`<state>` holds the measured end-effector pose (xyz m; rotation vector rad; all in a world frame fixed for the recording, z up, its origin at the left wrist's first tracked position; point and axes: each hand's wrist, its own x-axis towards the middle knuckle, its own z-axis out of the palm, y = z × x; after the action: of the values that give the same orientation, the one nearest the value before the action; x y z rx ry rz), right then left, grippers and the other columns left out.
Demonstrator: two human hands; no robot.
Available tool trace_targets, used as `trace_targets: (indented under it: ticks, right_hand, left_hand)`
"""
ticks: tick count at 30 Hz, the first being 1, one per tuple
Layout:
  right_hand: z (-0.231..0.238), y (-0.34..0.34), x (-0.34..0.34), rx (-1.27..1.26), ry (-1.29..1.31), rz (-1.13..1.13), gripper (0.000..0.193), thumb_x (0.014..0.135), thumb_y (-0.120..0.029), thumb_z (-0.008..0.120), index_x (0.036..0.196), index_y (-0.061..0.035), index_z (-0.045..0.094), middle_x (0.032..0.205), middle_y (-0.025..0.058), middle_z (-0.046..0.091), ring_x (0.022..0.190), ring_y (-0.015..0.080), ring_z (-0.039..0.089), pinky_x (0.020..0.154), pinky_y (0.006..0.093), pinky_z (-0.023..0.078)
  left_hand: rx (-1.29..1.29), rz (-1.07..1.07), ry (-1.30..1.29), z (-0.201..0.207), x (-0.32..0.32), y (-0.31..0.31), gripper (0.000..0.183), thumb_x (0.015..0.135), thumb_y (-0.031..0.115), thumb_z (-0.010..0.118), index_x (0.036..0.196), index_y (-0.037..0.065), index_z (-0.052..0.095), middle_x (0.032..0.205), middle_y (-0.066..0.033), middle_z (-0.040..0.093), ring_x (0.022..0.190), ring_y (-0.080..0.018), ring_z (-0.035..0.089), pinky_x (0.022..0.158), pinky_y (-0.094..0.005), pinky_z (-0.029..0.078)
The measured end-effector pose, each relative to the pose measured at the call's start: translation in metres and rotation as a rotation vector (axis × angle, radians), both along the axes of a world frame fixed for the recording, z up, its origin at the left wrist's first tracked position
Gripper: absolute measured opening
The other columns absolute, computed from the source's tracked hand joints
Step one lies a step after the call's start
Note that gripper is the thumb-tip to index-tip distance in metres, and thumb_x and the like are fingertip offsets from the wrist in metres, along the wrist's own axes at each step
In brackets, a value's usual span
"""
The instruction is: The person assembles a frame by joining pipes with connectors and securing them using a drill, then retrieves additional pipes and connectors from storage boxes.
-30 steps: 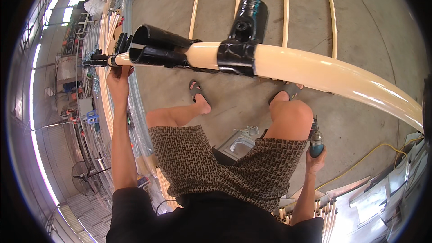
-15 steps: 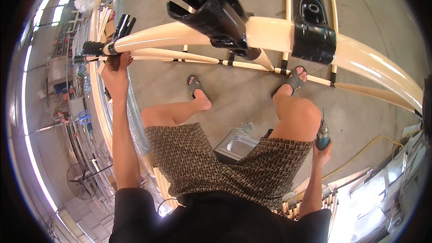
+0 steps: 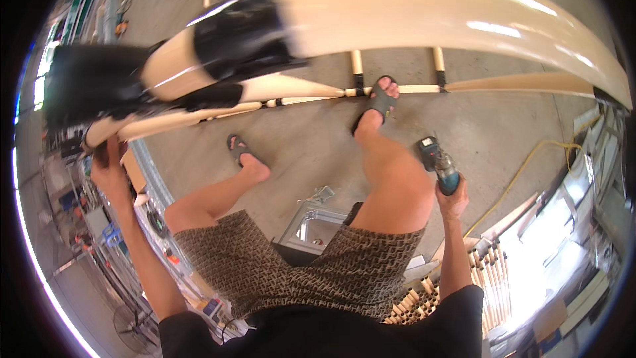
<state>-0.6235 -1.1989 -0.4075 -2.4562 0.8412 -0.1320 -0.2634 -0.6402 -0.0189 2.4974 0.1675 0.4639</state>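
A frame of cream pipes (image 3: 424, 16) and black joints (image 3: 242, 30) passes across the front of me; its near part is smeared by motion. My left hand (image 3: 110, 171) is closed around the frame's lower pipe (image 3: 106, 131) at the left, beside a blurred black joint (image 3: 93, 83). Some of those fingers are hidden by the pipe. Beside my right knee, my right hand (image 3: 454, 199) grips a teal and black cordless drill (image 3: 448, 180), with its black battery end toward the frame. The drill is apart from the pipes.
Between my legs a grey metal-edged case (image 3: 298, 235) stands on the concrete floor. A yellow cord (image 3: 517, 185) runs along the right. Bundled cream pipes (image 3: 490, 285) lie at the lower right. Shelving and stock (image 3: 73, 192) line the left, near a fan (image 3: 129, 325).
The near pipe and its joints have swung closer and to the left, with my left hand moving left on it. My right hand has raised and turned the drill, so its battery end now shows.
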Motion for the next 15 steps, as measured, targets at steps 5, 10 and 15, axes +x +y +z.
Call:
trace_targets:
  ticks: [5,10,15]
  right_hand:
    - [0.002,0.001,0.005,0.016,0.017,-0.006,0.065,0.069,-0.028,0.087,0.124,-0.0096,0.057,0.106,0.0158,0.069,0.087,0.037,0.071,0.071,0.0445,0.059]
    - [0.006,0.004,0.007,0.021,-0.007,-0.006,0.065,0.068,-0.027,0.087,0.123,-0.0085,0.057,0.102,0.0151,0.07,0.084,0.0371,0.071,0.069,0.0435,0.059]
    - [0.004,0.007,0.004,0.053,0.008,0.012,0.066,0.07,-0.028,0.087,0.123,-0.0064,0.055,0.105,0.0183,0.069,0.086,0.0391,0.071,0.071,0.044,0.059]
  left_hand:
    - [0.051,0.076,0.083,0.001,0.004,0.023,0.043,0.097,0.029,0.07,0.115,-0.009,0.069,0.102,-0.0139,0.073,0.092,-0.0168,0.07,0.085,-0.0279,0.054]
    - [0.024,0.123,0.078,-0.002,0.007,0.013,0.043,0.097,0.028,0.07,0.116,-0.01,0.069,0.101,-0.0147,0.073,0.092,-0.0182,0.071,0.084,-0.0288,0.055]
    - [-0.007,0.102,0.09,-0.001,0.011,0.038,0.042,0.098,0.028,0.069,0.114,-0.01,0.07,0.102,-0.0151,0.073,0.093,-0.0183,0.071,0.083,-0.0286,0.055]
